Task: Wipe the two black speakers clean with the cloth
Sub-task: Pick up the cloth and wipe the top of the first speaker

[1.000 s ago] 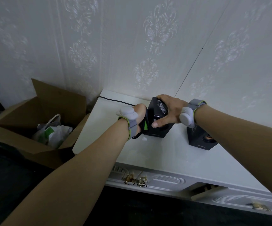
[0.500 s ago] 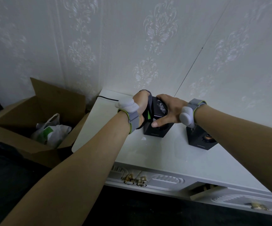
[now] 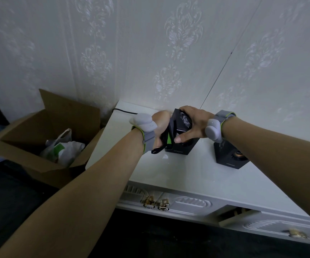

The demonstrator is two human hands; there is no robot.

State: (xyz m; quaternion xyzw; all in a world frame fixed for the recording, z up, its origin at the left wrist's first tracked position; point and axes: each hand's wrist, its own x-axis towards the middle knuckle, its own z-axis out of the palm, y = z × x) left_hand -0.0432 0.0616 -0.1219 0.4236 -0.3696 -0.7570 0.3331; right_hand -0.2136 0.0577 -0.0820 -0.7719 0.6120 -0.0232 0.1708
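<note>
Gripping the left speaker (image 3: pixel 180 131) from above, the right hand (image 3: pixel 195 121) closed on its top, fingers over the far edge and thumb (image 3: pixel 183 138) pressed on the front face. Pressed against the left side of the same speaker, the left hand (image 3: pixel 160 123), closed around a dark cloth (image 3: pixel 166 138) with a green patch, one end of it hanging down toward the counter (image 3: pixel 197 174). Standing on the white counter, this speaker, close to the wall (image 3: pixel 150 53), with pale smudges or dust on its glossy top. Well to the right on the same counter, the second black speaker (image 3: pixel 230 158), upright, touched by neither hand, a copper-coloured ring on its front, partly hidden behind the right wrist. On both wrists, grey bands (image 3: pixel 214 127) with green edges and a rounded grey pod. Behind the left hand, a black cable (image 3: pixel 124 111) running along the counter from the corner. Left of the counter and lower, an open cardboard box (image 3: pixel 57 127) holding a white plastic bag (image 3: pixel 65 148) with a green mark. Below the counter edge, carved white drawer fronts (image 3: pixel 193 202) with golden knobs (image 3: pixel 155 202), and one drawer (image 3: pixel 237 215) perhaps a little open, hard to tell in the dim light.
</note>
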